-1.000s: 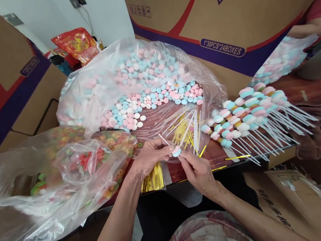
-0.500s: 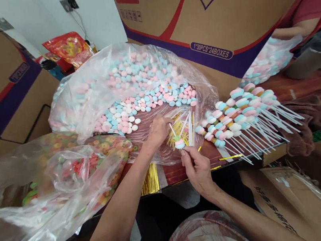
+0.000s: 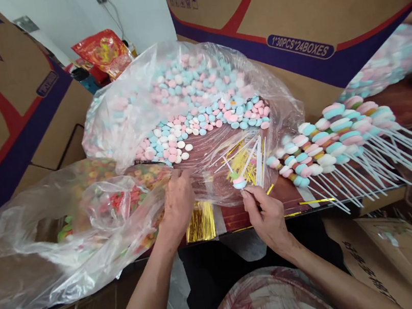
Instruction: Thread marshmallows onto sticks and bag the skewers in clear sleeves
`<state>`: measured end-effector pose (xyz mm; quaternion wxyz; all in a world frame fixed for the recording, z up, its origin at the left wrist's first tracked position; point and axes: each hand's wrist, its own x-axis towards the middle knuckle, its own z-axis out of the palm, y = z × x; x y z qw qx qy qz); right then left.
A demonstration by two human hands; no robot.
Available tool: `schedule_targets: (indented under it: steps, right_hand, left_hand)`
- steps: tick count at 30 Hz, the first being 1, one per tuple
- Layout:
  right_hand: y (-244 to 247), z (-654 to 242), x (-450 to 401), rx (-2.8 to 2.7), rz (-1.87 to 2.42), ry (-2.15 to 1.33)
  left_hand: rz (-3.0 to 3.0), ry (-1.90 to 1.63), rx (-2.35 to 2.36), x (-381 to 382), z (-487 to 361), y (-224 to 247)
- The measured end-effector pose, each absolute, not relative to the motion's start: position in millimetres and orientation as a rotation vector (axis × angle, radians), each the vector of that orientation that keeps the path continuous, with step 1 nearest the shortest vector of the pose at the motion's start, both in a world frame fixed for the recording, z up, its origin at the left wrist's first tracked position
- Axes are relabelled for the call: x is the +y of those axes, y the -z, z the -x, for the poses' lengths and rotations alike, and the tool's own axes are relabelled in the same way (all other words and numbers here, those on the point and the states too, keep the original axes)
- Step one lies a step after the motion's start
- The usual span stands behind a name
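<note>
My right hand [image 3: 267,212] pinches a white stick that carries a few candies [image 3: 239,182], pink, blue and green, near its lower end. At the edge of a clear bag of ring candies [image 3: 151,175] is my left hand [image 3: 178,197], its fingers bent; what they hold, if anything, is hidden. Beyond both hands a large clear bag [image 3: 273,87] lies open with pink, blue and white candies [image 3: 201,124]. Loose white sticks [image 3: 258,159] and yellow ties [image 3: 244,164] lie just past my right hand. Finished-looking candy skewers [image 3: 324,144] are piled at the right.
Big cardboard boxes [image 3: 236,46] stand behind and at the left. A bundle of gold ties [image 3: 199,222] lies at the table's front edge. A red packet [image 3: 103,51] is at the back, and an open carton [image 3: 383,252] sits low right.
My left hand has moved from the candy stick leftward to the ring candy bag. My right hand still holds the stick. The whole view has shifted, with things appearing further right.
</note>
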<state>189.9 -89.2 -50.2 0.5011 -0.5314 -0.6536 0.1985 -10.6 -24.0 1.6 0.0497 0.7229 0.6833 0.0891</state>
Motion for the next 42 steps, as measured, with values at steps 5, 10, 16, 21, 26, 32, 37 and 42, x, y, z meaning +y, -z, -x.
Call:
schedule_targets:
  steps: [5,10,16,21,26,32,37,42]
  right_hand:
    - [49.6,-189.9,-89.3,-1.607,1.288,-0.478]
    - [50.2,-189.4,-88.5,-1.616,1.255,-0.451]
    - [49.4,-188.6,-88.9,-1.630,1.244,-0.417]
    - [49.9,-188.0,-88.6,-1.625,1.238,-0.400]
    - [51.1,-187.1,-88.6,-1.651,1.254,-0.415]
    - [52.1,-185.8,-88.5,-1.656,1.229,-0.383]
    - [52.0,-185.2,-88.3,-1.667,1.226,-0.377]
    - [52.1,-185.0,-88.6,-1.659,1.240,-0.376]
  left_hand:
    - [-2.230,-0.103,2.120,-27.6,27.3,10.1]
    - [-2.179,-0.326,2.084,-19.8,23.0,12.4]
    - [-1.892,-0.868,1.691,-5.7,-3.8,14.6]
    - [-2.032,-0.839,1.791,20.3,-15.3,15.7]
    - [-2.141,-0.521,2.192,40.7,8.7,16.2]
    - [-2.147,-0.255,2.305,44.9,16.9,16.6]
    - [-2.180,-0.322,2.256,43.3,11.0,11.4]
    - [-2.249,-0.387,2.161,63.8,6.9,9.8]
